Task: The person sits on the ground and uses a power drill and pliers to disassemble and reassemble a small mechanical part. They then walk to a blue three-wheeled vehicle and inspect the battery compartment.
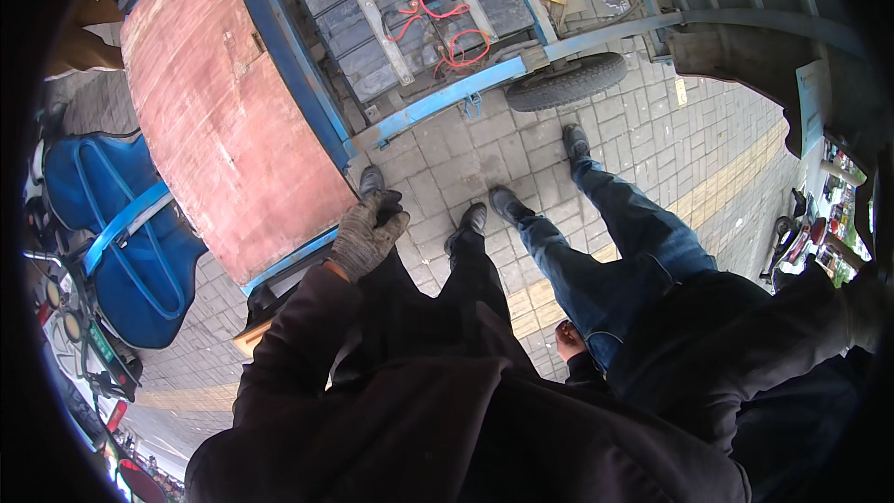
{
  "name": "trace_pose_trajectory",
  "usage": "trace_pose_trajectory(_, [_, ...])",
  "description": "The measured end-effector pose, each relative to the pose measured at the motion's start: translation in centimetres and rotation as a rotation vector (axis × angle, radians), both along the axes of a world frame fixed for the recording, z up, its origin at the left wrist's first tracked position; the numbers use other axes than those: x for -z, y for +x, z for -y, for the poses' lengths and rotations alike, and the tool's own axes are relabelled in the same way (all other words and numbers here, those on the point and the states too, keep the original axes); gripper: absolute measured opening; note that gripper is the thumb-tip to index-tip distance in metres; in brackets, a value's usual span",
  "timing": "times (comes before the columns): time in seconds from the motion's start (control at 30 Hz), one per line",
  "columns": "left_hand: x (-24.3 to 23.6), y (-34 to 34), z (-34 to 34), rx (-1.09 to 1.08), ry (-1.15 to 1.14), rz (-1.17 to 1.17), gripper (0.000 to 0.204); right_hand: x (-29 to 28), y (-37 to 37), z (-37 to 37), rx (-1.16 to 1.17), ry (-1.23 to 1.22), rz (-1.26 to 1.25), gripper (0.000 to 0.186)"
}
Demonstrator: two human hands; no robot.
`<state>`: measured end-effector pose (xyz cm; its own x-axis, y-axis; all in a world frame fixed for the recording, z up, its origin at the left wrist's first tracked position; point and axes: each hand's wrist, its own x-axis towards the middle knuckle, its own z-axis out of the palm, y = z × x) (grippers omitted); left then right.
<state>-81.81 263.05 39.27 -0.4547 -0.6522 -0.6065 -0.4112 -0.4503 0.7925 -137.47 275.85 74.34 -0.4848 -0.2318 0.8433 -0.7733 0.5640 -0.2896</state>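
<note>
My left hand (368, 240), in a grey knit glove, is raised in front of my dark trousers, near the lower right corner of a worn reddish panel (223, 121). Its fingers look curled. A dark patch (388, 206) shows at the fingertips; I cannot make out whether it is a held thing or the glove's coating. My right hand is out of view. Ahead is a blue metal vehicle frame (447, 90) holding several dark, block-shaped batteries (372, 47), crossed by metal bars. Loose red wires (463, 48) lie on top of them.
To my right stands a person in blue jeans (615, 233), one bare hand (570, 342) hanging low. A tyre (568, 82) sits under the frame. Blue seat-like panels (116, 224) and parked scooters (79, 326) are at left. Grey paving (447, 144) lies underfoot.
</note>
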Motion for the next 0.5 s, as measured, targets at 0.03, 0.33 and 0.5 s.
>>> trace_pose_trajectory(0.03, [0.2, 0.1, 1.2, -0.053, -0.007, -0.055, 0.028, 0.8, 0.5, 0.7, 0.026, 0.018, -0.039, 0.028])
trace_pose_trajectory(0.33, [5.3, -0.5, 16.3, -0.180, -0.366, -0.022, 0.028, 35.5, 20.2, 12.9, -0.536, 0.284, 1.259, 0.028])
trace_pose_trajectory(0.5, [8.0, -1.1, 20.6, -0.264, -0.452, 0.054, 0.026, 47.2, 27.3, 22.8, -0.842, 0.973, 0.604, 0.028])
